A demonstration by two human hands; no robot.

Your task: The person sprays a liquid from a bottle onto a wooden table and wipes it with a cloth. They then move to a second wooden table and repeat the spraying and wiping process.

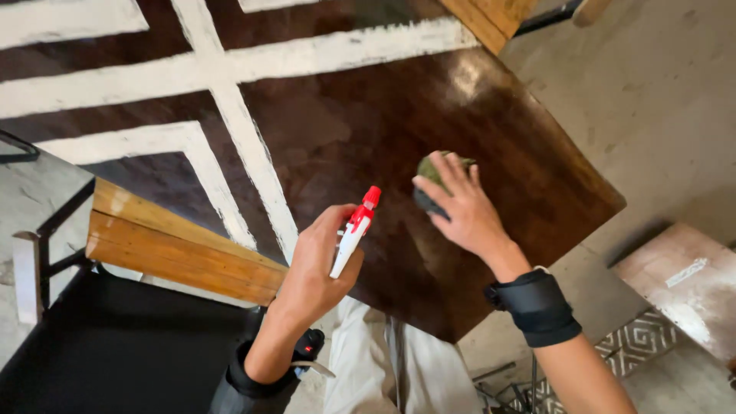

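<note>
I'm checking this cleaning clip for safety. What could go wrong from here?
1. The spray bottle in the left hand points toward the right hand, so spray may hit skin.
2. The right hand presses a cloth near the table corner; it could slip off the edge.
3. Wet wood may streak.

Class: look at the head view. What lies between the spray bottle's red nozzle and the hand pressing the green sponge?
Only bare dark wood of the table top, between the spray bottle and the right hand on the sponge, in the head view.

Your left hand [316, 264] is gripping closed, wrist bent up; your right hand [458, 205] is pressing down, fingers spread.
</note>
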